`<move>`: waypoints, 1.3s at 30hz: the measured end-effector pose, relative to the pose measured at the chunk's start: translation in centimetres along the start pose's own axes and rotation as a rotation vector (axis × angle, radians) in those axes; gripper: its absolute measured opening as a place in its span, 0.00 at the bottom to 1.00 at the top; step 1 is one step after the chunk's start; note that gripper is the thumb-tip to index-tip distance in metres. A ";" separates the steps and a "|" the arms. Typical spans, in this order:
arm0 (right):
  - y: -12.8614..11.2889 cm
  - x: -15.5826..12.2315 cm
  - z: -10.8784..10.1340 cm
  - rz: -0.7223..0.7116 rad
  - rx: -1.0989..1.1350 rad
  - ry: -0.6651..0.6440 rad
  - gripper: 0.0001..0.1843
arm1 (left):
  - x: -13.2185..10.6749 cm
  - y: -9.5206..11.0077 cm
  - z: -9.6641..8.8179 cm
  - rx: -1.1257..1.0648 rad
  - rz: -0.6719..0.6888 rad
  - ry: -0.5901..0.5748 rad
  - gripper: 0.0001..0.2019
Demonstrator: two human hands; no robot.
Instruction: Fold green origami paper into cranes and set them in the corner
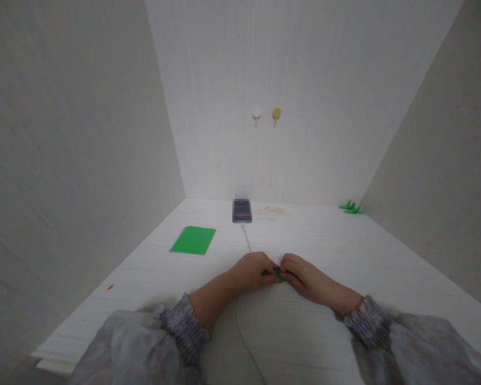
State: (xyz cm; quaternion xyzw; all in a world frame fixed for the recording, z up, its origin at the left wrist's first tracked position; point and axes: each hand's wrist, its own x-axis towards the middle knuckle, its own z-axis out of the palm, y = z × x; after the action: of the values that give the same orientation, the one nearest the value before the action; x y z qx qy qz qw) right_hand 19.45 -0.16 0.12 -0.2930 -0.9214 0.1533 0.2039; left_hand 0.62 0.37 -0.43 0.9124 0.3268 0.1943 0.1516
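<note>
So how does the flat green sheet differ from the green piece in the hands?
The green sheet lies untouched on the table, while the green piece is held between the left hand and right hand. The sheet shows whole; the piece is partly hidden. Both are green.

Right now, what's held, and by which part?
Small green paper: its left side in the left hand, its right in the right hand; exact edges hidden.

Paper (193, 240) lies left of the left hand (253, 271).
</note>
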 end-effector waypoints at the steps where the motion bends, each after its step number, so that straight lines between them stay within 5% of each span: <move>1: 0.0 0.0 0.0 0.004 0.014 0.002 0.10 | 0.0 0.1 0.0 -0.006 -0.036 0.011 0.08; 14: 1.0 0.2 0.7 0.023 0.123 0.014 0.07 | 0.1 0.4 0.6 -0.169 -0.293 0.045 0.09; 30: 1.3 0.3 1.4 0.097 0.156 0.062 0.04 | 0.3 0.1 1.2 -0.193 -0.323 0.170 0.04; 39: 1.7 0.3 1.8 0.110 0.087 0.067 0.06 | 0.6 0.3 1.4 -0.165 -0.336 0.140 0.07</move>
State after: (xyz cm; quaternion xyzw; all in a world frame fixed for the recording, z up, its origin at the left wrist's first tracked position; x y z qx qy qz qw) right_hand 19.21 1.01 -2.02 -0.3391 -0.8891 0.1941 0.2383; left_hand 1.80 0.36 -1.39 0.8138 0.4672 0.2555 0.2329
